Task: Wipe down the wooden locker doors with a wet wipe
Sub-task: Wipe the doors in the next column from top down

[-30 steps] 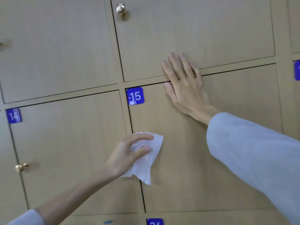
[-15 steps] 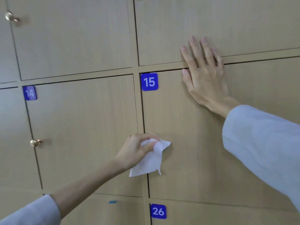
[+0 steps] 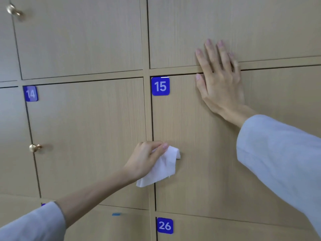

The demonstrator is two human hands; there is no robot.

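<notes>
A wall of light wooden locker doors fills the view. My left hand [image 3: 145,159] grips a crumpled white wet wipe [image 3: 162,168] against the left edge of door 15 [image 3: 199,153], at mid height, over the gap beside door 14 [image 3: 86,136]. My right hand [image 3: 219,79] lies flat with straight fingers on the top of door 15, its fingertips reaching over the rail onto the door above [image 3: 234,23].
Blue number plates 14 [image 3: 31,93], 15 [image 3: 160,86] and 26 [image 3: 165,225] mark the doors. A brass knob [image 3: 34,147] sticks out at door 14's left edge, another knob [image 3: 13,10] at top left. A small blue mark [image 3: 116,214] sits on the lower door.
My left hand has bunched the wipe up and slid it down door 15's left edge. The view shifted, showing plate 26 below. My right hand stays flat on the door.
</notes>
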